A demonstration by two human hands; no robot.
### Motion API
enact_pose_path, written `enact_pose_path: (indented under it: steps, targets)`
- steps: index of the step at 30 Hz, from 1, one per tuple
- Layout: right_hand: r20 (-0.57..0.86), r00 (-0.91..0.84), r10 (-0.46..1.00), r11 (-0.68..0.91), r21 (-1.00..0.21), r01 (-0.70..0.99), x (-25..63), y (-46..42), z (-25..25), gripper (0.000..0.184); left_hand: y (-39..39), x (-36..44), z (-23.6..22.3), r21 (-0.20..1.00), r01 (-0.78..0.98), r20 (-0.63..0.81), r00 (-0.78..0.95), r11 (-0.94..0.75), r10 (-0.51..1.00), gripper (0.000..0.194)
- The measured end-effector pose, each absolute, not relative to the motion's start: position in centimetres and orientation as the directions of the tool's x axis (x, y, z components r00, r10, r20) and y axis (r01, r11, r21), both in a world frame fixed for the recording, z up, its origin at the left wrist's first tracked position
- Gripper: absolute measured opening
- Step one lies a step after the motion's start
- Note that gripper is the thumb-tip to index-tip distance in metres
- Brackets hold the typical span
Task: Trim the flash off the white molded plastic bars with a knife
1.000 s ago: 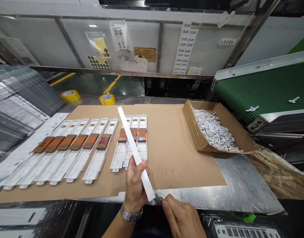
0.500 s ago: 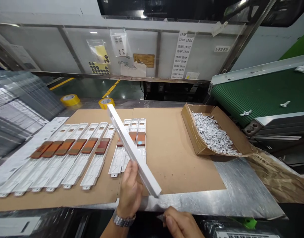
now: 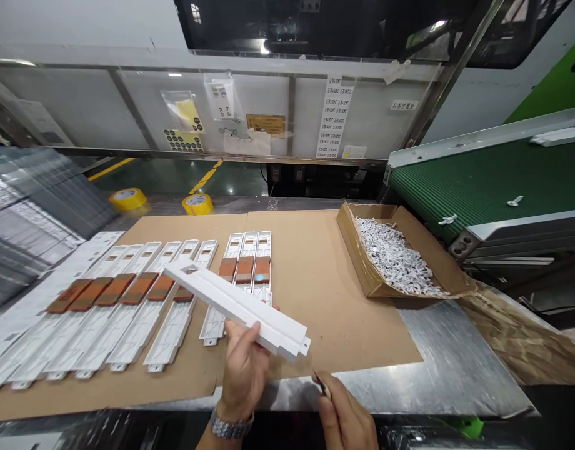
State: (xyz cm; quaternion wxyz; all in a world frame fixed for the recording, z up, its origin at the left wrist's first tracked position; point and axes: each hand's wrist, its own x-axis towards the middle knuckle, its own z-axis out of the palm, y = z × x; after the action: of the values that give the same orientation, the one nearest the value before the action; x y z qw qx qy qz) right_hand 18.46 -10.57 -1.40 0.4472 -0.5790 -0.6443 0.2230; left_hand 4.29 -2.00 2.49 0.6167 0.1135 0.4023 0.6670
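My left hand grips a long white plastic panel near its lower right end. The panel is tilted above the cardboard, with a rectangular opening at its upper left end and a small tab at the other. My right hand, just below the tab, is closed around a small knife whose pointed tip shows; its handle is mostly hidden. Behind the held panel, similar white panels lie in a row, with reddish-brown blocks across their middles. A shorter group of three panels lies beside them.
An open cardboard box full of small white plastic pieces stands at right. Beyond it runs a green conveyor belt. Two yellow tape rolls sit at the back. Cardboard sheeting covers part of the metal table.
My left hand has turned the panel from steeply slanted, edge-on, to flatter with its broad face showing. My right hand has risen slightly, and the knife tip shows more clearly.
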Motion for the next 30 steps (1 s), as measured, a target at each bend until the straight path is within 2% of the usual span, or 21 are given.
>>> enact_pose_path:
  steps: [2, 6, 12, 19, 30]
  targets:
    - [0.394, 0.102, 0.914, 0.249, -0.740, 0.625, 18.4, -10.4, -1.4, 0.030, -2.3, 4.3, 2.3, 0.724, -0.684, -0.305, -0.207, 0.085, 0.930, 0.059]
    - [0.403, 0.068, 0.913, 0.246, -0.674, 0.697, 18.4, -10.1, -1.0, 0.028, -2.5, 4.2, 1.8, 0.832, -0.554, -0.255, -0.331, 0.031, 0.909, 0.059]
    - [0.471, 0.038, 0.881, 0.268, -0.564, 0.781, 18.3, -10.0, -1.3, 0.028, -2.5, 4.3, 1.3, 0.908, -0.420, -0.222, -0.448, 0.015, 0.866, 0.057]
    - [0.486, 0.006, 0.874, 0.254, -0.467, 0.847, 18.0, -10.0, -1.6, 0.028, -2.8, 4.5, 1.7, 0.932, -0.364, -0.181, -0.485, -0.009, 0.855, 0.055]
    - [0.491, 0.004, 0.871, 0.249, -0.448, 0.858, 17.9, -9.9, -1.8, 0.030, -2.7, 4.9, 2.6, 0.948, -0.319, -0.153, -0.518, -0.023, 0.842, 0.063]
